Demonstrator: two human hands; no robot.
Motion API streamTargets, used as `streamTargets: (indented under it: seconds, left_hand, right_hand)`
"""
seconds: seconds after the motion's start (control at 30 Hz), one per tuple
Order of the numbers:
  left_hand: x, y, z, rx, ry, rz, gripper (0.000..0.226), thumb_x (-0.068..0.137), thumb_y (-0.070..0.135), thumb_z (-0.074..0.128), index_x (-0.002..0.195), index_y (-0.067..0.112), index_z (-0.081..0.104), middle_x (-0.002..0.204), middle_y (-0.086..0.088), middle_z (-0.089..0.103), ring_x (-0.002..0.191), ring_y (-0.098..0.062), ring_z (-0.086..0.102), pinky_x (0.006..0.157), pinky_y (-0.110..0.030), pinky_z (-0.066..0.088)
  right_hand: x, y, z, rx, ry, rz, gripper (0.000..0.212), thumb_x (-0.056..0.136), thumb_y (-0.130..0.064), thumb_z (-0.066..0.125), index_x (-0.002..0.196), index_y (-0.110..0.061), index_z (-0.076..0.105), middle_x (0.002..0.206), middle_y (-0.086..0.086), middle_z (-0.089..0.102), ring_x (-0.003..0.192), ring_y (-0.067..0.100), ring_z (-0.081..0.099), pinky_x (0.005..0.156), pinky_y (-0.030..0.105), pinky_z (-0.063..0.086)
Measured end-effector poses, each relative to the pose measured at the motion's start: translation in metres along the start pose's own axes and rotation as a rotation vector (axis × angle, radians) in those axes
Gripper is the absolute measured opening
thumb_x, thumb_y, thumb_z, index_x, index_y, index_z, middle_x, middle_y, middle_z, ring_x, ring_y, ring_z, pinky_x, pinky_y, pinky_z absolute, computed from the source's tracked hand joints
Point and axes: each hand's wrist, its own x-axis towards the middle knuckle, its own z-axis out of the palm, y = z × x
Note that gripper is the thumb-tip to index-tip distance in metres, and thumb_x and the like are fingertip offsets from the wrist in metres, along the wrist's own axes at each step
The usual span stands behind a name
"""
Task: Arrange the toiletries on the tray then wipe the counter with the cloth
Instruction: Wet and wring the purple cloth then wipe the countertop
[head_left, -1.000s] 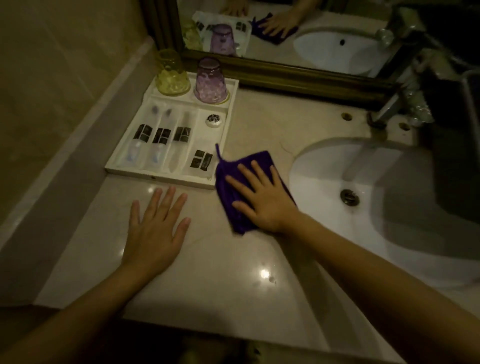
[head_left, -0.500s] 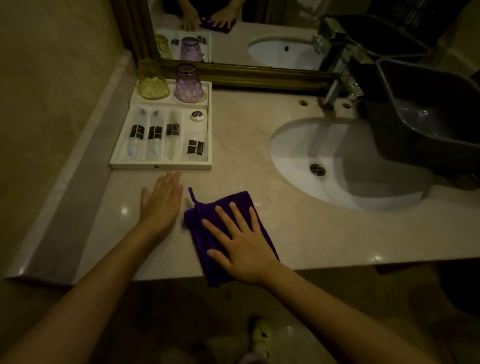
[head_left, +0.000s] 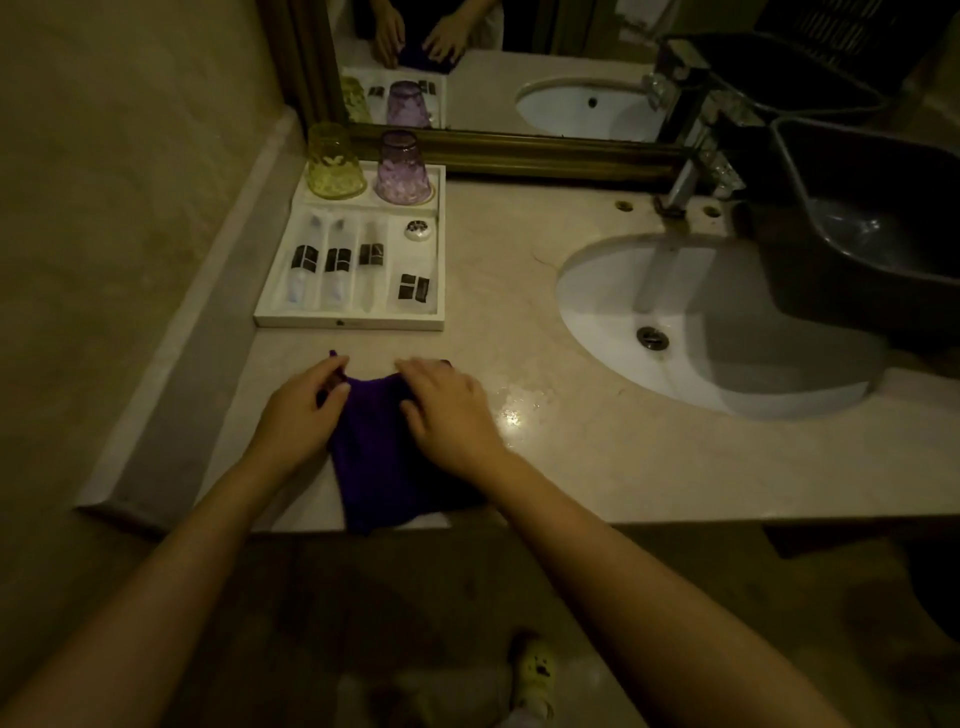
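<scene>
A purple cloth (head_left: 384, 457) lies folded on the marble counter (head_left: 597, 467), its near end hanging over the front edge. My left hand (head_left: 301, 415) pinches the cloth's far left corner. My right hand (head_left: 449, 415) curls over its far right edge. Just behind stands the white tray (head_left: 348, 323). It holds three long toiletry packets (head_left: 337, 260), a small sachet (head_left: 414, 288) and a round white item (head_left: 418, 228). A yellow glass (head_left: 335, 161) and a purple glass (head_left: 402, 169) stand upside down in its back row.
The white sink (head_left: 597, 291) is sunk into the counter on the right, under a faucet (head_left: 680, 187). A dark plastic bin (head_left: 857, 234) overhangs the sink's right side. A framed mirror (head_left: 519, 104) runs along the back. A wet patch (head_left: 514, 410) glints beside my right hand.
The cloth came from beside the tray to the counter's front edge. My left hand left the bare counter and took the cloth's corner. My right hand went from flat on the cloth to curled.
</scene>
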Motion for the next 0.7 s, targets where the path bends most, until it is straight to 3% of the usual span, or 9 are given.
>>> streamTargets:
  seconds: [0.13,0.3,0.4,0.5,0.63,0.7]
  left_hand:
    - [-0.001,0.003,0.002,0.245,-0.091,0.111,0.045,0.086,0.023,0.059,0.128,0.011,0.05,0.121,-0.015,0.059,0.11,-0.027,0.053,0.093,-0.037,0.041]
    - [0.006,0.016,0.007,0.256,-0.23,0.019,0.039,0.086,0.024,0.06,0.122,0.012,0.052,0.117,-0.012,0.061,0.096,-0.021,0.055,0.076,-0.027,0.04]
    - [0.008,0.033,-0.004,0.197,-0.3,0.061,0.017,0.086,0.022,0.059,0.102,0.019,0.059,0.103,-0.009,0.065,0.084,-0.016,0.056,0.064,-0.024,0.042]
    - [0.006,0.064,-0.023,0.011,-0.357,0.135,0.007,0.085,0.022,0.06,0.09,0.027,0.06,0.091,0.001,0.065,0.084,-0.013,0.061,0.069,-0.024,0.049]
    - [0.013,0.116,-0.037,-0.088,-0.199,0.287,0.015,0.081,0.019,0.065,0.094,0.026,0.064,0.085,0.011,0.063,0.08,-0.005,0.06,0.067,-0.021,0.049]
    - [0.019,0.136,-0.037,-0.127,-0.148,0.34,0.018,0.081,0.017,0.065,0.097,0.024,0.064,0.084,0.014,0.062,0.079,-0.004,0.06,0.068,-0.02,0.05]
  right_hand:
    - [0.011,0.017,-0.023,-0.31,-0.123,-0.039,0.051,0.093,-0.026,0.045,0.141,-0.018,0.032,0.142,0.009,0.042,0.13,0.03,0.033,0.106,0.046,0.023]
    - [0.013,0.007,-0.029,-0.431,-0.125,0.015,0.031,0.093,-0.024,0.046,0.119,-0.01,0.053,0.118,0.015,0.052,0.11,0.033,0.042,0.094,0.041,0.033]
    - [0.007,0.009,-0.058,-0.219,-0.236,0.071,0.028,0.093,-0.024,0.048,0.116,-0.011,0.057,0.117,0.014,0.052,0.106,0.029,0.048,0.089,0.037,0.039]
    - [0.0,0.012,-0.107,0.012,-0.271,0.093,0.023,0.09,-0.019,0.056,0.111,-0.01,0.062,0.11,0.008,0.059,0.092,0.017,0.053,0.081,0.028,0.043]
    - [-0.012,0.017,-0.177,0.144,-0.133,0.102,0.016,0.088,-0.017,0.058,0.103,-0.014,0.063,0.08,-0.012,0.057,0.072,0.001,0.053,0.065,0.015,0.04]
    - [-0.015,0.022,-0.197,0.183,-0.033,0.106,0.015,0.087,-0.017,0.059,0.102,-0.016,0.062,0.078,-0.014,0.056,0.074,0.001,0.054,0.064,0.015,0.04]
